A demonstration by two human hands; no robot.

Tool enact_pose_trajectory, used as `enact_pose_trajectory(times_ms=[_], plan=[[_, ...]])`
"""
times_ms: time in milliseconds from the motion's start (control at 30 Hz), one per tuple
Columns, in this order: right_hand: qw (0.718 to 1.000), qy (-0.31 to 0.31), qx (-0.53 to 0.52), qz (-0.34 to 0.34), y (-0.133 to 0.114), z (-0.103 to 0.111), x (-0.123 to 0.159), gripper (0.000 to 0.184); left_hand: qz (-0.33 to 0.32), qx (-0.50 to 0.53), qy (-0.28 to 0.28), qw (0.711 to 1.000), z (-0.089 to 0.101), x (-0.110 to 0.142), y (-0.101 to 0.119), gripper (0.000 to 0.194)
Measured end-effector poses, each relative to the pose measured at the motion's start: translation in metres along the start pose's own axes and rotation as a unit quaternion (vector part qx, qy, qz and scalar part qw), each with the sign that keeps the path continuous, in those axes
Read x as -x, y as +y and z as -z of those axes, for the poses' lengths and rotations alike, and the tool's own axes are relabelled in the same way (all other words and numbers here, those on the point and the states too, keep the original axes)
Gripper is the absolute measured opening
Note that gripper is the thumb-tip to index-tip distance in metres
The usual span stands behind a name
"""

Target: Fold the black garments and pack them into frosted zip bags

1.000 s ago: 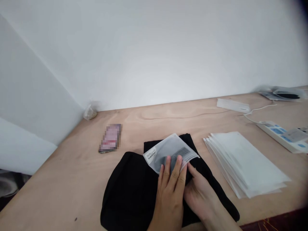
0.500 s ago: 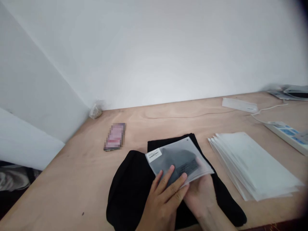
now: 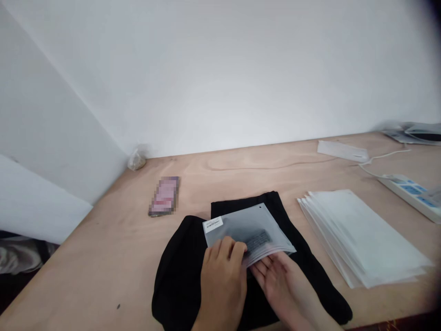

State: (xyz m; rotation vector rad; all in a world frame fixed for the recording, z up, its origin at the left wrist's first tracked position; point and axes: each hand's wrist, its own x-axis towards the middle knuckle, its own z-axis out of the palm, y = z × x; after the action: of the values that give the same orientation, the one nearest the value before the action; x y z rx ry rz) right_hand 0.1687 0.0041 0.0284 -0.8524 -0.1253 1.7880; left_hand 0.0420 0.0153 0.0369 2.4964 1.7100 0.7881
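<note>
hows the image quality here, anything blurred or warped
In the head view, the phone is pixelated out, the print on the bag looks soft behind the frosted film, the top right corner fades into a dark vignette, and the table looks stretched by a wide lens; the light is soft, with only faint shadows.

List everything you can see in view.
plywood table: one, pale tan, under everything
black garment: one, black, folded, on the table
frosted plastic bag: one, translucent white, on the garment
stack of frosted bags: several, white, right of the garment
phone: one, colour obscured, left of the garment
small clear bag: one, translucent, far table corner
power strip: one, white and blue, right side
white cable: one, white, beside the power strip
left hand: one, bare, on the bag
right hand: one, bare, at the bag's near edge
</note>
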Motion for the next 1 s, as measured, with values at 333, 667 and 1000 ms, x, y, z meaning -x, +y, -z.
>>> enact_pose_trajectory(times_ms=[333, 667, 1000], plan=[[0.653, -0.032, 0.652, 0.383, -0.038, 0.008, 0.017, 0.031, -0.1, -0.009, -0.012, 0.995, -0.006, 0.011, -0.013, 0.016], [0.373, -0.061, 0.86, 0.342, -0.01, 0.015, -0.026, 0.053, -0.046, 0.005, 0.005, 0.999, 0.008, 0.03, -0.038, 0.01], [0.434, -0.201, 0.704, 0.525, 0.026, 0.0, -0.012, 0.012, -0.125, 0.034, -0.005, 0.992, 0.041, 0.044, -0.072, 0.019]])
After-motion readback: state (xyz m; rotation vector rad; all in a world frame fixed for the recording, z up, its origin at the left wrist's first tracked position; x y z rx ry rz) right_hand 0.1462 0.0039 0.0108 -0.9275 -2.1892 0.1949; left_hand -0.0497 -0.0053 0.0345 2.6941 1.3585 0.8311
